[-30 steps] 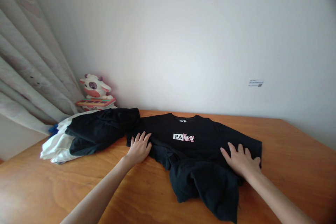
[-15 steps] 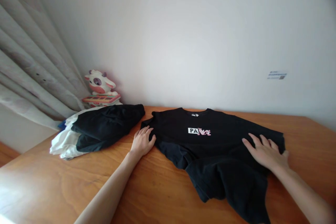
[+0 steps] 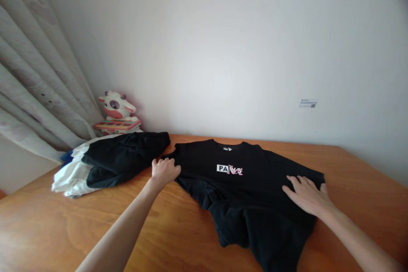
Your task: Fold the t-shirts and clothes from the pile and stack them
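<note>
A black T-shirt [image 3: 204, 157] lies face up on the wooden table, with a white and pink "PAWS"-like print on its chest. Its collar points at the wall; the lower part is bunched in folds towards me. My left hand [image 3: 165, 171] has its fingers curled over the edge of the sleeve on the left, closed on the cloth. Flat on the T-shirt near the other sleeve rests my right hand [image 3: 308, 195], fingers spread and holding nothing.
To the left lies a pile of clothes, a black garment [image 3: 123, 157] over white ones [image 3: 72, 175]. Behind it stands a cow-shaped toy [image 3: 117, 112] with a keyboard. A curtain [image 3: 41, 72] hangs at the left, and a wall [image 3: 223, 59] closes off the table's [image 3: 178, 229] back.
My left hand has gone from lying flat on the sleeve to gripping it. My right hand stays spread on the T-shirt. The whole view has shifted a little to the right.
</note>
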{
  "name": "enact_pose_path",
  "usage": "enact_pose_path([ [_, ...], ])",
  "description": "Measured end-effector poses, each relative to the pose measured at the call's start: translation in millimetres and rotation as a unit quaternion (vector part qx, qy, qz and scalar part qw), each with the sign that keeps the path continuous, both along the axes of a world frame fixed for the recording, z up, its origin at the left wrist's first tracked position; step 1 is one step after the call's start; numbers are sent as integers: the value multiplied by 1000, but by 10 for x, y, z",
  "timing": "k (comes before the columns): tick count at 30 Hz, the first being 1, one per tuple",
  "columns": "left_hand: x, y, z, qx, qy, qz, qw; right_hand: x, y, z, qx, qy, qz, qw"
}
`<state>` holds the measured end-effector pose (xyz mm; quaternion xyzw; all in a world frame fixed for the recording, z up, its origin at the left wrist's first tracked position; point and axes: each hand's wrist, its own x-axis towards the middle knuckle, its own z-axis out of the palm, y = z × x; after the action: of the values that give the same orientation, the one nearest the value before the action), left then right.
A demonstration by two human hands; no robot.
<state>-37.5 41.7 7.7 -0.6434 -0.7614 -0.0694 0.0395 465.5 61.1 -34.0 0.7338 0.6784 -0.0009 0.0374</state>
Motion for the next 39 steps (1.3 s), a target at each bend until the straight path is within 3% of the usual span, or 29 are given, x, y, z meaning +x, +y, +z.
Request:
enact_pose_path([
  [2,111,82,28,9,-5,-39,999,-106,81,64,27,24,13,999],
  [4,243,150,-20,9,-18,-116,993,-233,172,67,71,59,34,995],
  [6,337,199,-116,1,-34,-196,980,-329,231,-3,93,76,51,991],
  [8,335,240,-213,-2,-47,-237,970,-354,240,-116,82,73,42,993],
  [10,223,292,-281,-8,-57,-220,974,-308,213,-223,66,67,7,996],
  [13,-65,404,-321,-41,-74,-129,988,-183,168,-300,61,56,-11,996],
  [16,-326,541,-319,-50,-75,-8,996,-99,157,-280,56,52,-3,997],
  [19,-431,649,-290,-37,-68,49,996,-84,163,-238,50,48,-4,998],
  [23,-260,670,-248,-5,-47,50,998,-98,166,-226,51,41,-8,998],
  [29,159,582,-333,-9,-45,-36,998,-110,118,-227,33,46,-27,998],
  [35,226,639,-329,-43,-29,40,998,-218,240,53,26,88,-66,994],
  [39,283,681,-315,-19,-23,-53,998,-283,441,126,22,101,-75,992],
])
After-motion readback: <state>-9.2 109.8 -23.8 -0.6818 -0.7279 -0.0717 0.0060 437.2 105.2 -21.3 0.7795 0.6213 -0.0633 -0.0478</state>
